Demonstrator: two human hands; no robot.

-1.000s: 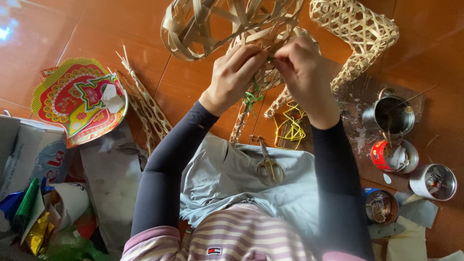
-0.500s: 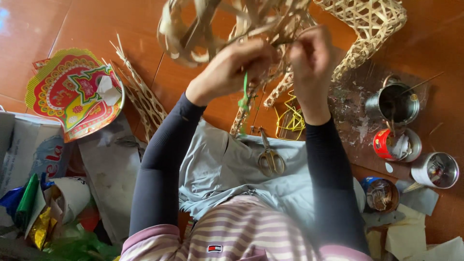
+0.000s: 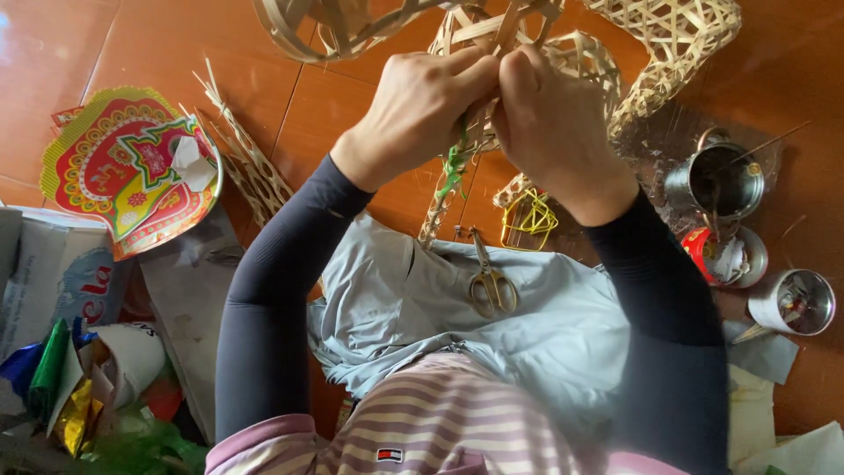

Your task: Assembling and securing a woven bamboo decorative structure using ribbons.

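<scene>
My left hand (image 3: 413,110) and my right hand (image 3: 549,123) are raised in front of me, both closed on a joint of a woven bamboo-strip frame (image 3: 352,26). A green tie strip (image 3: 453,163) hangs from between the two hands. The frame's pale strips loop up past the top edge of the view. Below the hands, a pair of scissors (image 3: 489,280) lies on a light grey cloth (image 3: 422,308) spread over my lap. Both arms wear dark sleeves.
A woven bamboo basket piece (image 3: 677,40) lies at top right on the red tile floor. Metal cans (image 3: 716,180) and small tins (image 3: 796,302) stand at right. A yellow wire shape (image 3: 527,220) lies near the scissors. A colourful paper plate (image 3: 127,171), bamboo lattice (image 3: 242,154) and paper scraps (image 3: 61,387) are at left.
Both hands have drawn closer together on the frame joint and sit slightly lower in view. The green tie now hangs between them.
</scene>
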